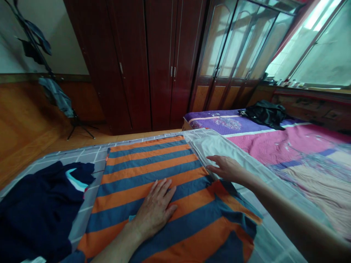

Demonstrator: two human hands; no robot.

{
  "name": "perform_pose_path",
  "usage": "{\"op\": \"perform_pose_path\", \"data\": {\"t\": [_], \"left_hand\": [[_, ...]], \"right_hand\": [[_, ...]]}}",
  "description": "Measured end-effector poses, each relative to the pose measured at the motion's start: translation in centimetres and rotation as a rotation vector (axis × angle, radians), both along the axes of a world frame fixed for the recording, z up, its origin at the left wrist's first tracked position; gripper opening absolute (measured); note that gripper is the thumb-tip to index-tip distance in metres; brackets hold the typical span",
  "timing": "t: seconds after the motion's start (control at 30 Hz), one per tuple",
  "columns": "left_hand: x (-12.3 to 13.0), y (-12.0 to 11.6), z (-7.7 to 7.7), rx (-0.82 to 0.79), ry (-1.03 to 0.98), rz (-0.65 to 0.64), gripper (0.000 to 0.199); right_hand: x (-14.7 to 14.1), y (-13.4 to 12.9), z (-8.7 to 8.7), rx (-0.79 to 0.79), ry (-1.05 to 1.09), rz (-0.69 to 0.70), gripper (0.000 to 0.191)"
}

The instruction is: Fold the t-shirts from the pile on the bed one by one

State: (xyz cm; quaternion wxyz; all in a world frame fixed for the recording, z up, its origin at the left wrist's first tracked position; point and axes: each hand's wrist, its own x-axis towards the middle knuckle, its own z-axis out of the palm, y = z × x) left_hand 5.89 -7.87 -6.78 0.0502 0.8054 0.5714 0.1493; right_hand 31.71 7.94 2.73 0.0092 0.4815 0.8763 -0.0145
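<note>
An orange and blue striped shirt lies spread on a grey checked cloth in front of me. Its body is mostly flat, and the sleeve on the right is bunched and creased. My left hand rests flat on the middle of the stripes, fingers stretched out. Just past the shirt's right edge, my right hand hovers with its fingers apart and nothing in it. Whether its fingertips touch the fabric, I cannot tell. The shirt's near end runs out of view at the bottom.
A crumpled navy garment lies at the left. To the right is a bed with a purple and pink cover and a black garment on it. Dark red wardrobes stand behind; a coat stand is at far left.
</note>
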Motion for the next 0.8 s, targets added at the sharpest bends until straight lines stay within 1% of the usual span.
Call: {"op": "perform_pose_path", "data": {"t": [0.07, 0.13, 0.23, 0.3, 0.37, 0.43, 0.5, 0.57, 0.63, 0.73, 0.8], "left_hand": [[0.0, 0.0, -0.1, 0.018, 0.015, -0.001, 0.05], [0.0, 0.0, -0.3, 0.049, 0.026, -0.006, 0.049], [-0.1, 0.0, -0.6, 0.074, 0.044, -0.01, 0.049], [-0.1, 0.0, -0.6, 0.08, 0.053, -0.008, 0.048], [-0.1, 0.0, -0.6, 0.086, 0.061, -0.008, 0.049], [-0.1, 0.0, -0.6, 0.083, 0.068, -0.009, 0.049], [-0.1, 0.0, -0.6, 0.079, 0.071, -0.009, 0.049], [-0.2, 0.0, -0.5, 0.08, 0.068, -0.009, 0.048], [-0.1, 0.0, -0.3, 0.073, 0.07, -0.005, 0.047], [0.4, -0.2, 0.3, 0.025, 0.066, -0.027, 0.049], [1.5, -0.4, 1.0, -0.009, 0.05, -0.092, 0.051]], "right_hand": [[3.0, -1.9, -0.4, -0.01, 0.073, -0.076, 0.051], [5.5, -3.6, -1.4, -0.028, 0.138, -0.17, 0.052], [7.7, -5.6, -3.3, -0.109, 0.179, -0.269, 0.051], [8.4, -6.3, -4.4, -0.151, 0.211, -0.28, 0.043], [8.7, -6.6, -5.1, -0.155, 0.267, -0.28, 0.033], [9.0, -6.5, -5.4, -0.166, 0.357, -0.334, 0.029], [9.4, -6.2, -5.6, -0.221, 0.518, -0.417, 0.031], [9.7, -6.0, -5.7, -0.297, 0.694, -0.499, 0.036], [9.8, -6.0, -5.6, -0.402, 0.808, -0.547, 0.04], [9.9, -6.6, -5.3, -0.626, 0.817, -0.527, 0.045], [9.9, -7.0, -5.0, -0.72, 0.765, -0.478, 0.045]]}}
